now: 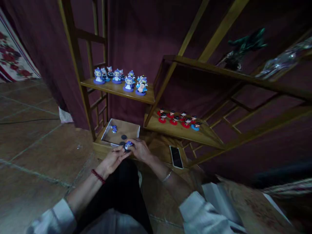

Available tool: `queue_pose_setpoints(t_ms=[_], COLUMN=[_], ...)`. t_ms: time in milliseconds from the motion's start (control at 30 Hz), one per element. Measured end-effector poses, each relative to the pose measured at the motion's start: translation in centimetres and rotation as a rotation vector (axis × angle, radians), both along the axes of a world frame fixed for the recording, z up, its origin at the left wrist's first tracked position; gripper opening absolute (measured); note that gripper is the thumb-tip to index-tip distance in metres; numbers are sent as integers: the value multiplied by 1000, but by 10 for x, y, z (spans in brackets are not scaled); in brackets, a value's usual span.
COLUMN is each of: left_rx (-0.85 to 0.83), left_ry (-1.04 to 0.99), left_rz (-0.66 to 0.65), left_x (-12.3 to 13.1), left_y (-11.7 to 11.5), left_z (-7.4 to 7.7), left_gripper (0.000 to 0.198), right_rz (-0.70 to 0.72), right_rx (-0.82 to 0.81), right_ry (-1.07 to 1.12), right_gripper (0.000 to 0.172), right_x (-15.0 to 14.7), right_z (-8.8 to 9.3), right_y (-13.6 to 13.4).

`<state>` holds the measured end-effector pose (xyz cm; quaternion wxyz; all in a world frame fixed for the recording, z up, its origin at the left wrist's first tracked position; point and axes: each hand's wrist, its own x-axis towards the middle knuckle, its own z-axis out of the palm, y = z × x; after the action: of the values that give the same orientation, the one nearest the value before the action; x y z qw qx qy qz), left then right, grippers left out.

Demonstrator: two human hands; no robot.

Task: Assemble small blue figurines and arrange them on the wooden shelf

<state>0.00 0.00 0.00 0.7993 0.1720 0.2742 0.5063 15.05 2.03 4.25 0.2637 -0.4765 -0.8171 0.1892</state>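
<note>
Both my hands meet over the front edge of a shallow cardboard box [110,126] on the lowest wooden shelf. My right hand [140,150] pinches a small blue-and-white figurine [128,144]. My left hand [112,160] touches the same figurine from the left, fingers curled against it. A dark round base sits under or beside the figurine; which, I cannot tell. Inside the box lie another small blue figurine [114,129] and a dark disc [124,137].
Several blue figurines [122,79] stand on the upper left shelf and several red ones [177,118] on the lower right shelf. A phone [176,157] lies flat right of my hands. White papers or boxes [219,201] sit at bottom right. Tiled floor spreads left.
</note>
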Motion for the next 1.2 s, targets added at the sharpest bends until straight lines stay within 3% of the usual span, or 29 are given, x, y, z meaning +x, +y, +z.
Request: queue_pose_setpoints(t_ms=[500, 733, 967, 1067, 1200], left_rx=[-20, -41, -41, -33, -27], left_ry=[93, 97, 84, 85, 67], left_rz=[-3, -25, -37, -26, -13], left_x=[-2, -1, -5, -5, -4], left_y=[0, -1, -1, 0, 4], left_z=[18, 21, 11, 7, 13], left_gripper=[11, 19, 22, 21, 21], right_rz=[-113, 12, 86, 40, -12], right_rx=[-28, 7, -18, -26, -6], right_ry=[58, -12, -7, 13, 20], right_gripper=[24, 20, 19, 20, 21], right_x=[-11, -6, -3, -6, -8], right_z=[0, 7, 6, 1, -3], right_y=[-3, -2, -1, -1, 3])
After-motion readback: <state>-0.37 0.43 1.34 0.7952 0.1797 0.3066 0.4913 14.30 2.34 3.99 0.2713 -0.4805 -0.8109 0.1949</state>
